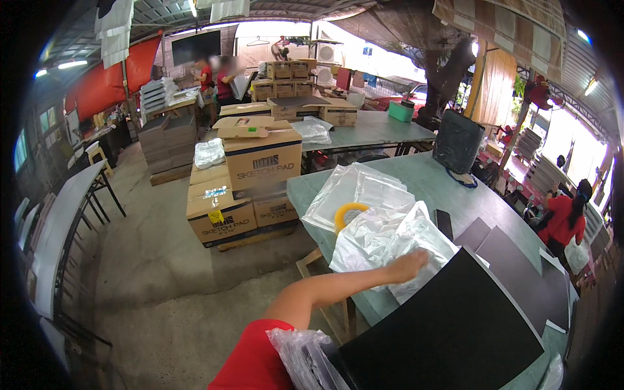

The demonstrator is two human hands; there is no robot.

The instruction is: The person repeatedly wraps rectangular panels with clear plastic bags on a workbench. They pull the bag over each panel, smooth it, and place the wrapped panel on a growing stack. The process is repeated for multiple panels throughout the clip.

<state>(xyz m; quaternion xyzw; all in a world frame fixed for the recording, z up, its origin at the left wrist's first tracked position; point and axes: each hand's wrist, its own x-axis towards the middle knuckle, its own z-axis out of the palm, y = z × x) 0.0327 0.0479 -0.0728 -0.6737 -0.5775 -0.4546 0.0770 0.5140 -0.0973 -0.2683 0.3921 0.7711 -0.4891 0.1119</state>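
My left hand (408, 266) reaches across the table from a red sleeve, its fingers curled onto the edge of a thin clear plastic bag (367, 244) in a crumpled pile. A roll of yellow tape (350, 214) lies on the bags, beside a flatter stack of clear plastic bags (357, 185). Close in front of me a large black board (442, 325) stands tilted and hides part of the table. Plastic-wrapped flat things (309, 357) sit by my left upper arm. My right hand does not show.
A black phone (444, 224) and dark grey boards (523, 273) lie on the green table (481, 195). A black wrapped object (458, 140) stands at its far edge. Cardboard boxes (263, 159) are stacked ahead to the left. A co-worker in red (565, 211) is at right; others work behind.
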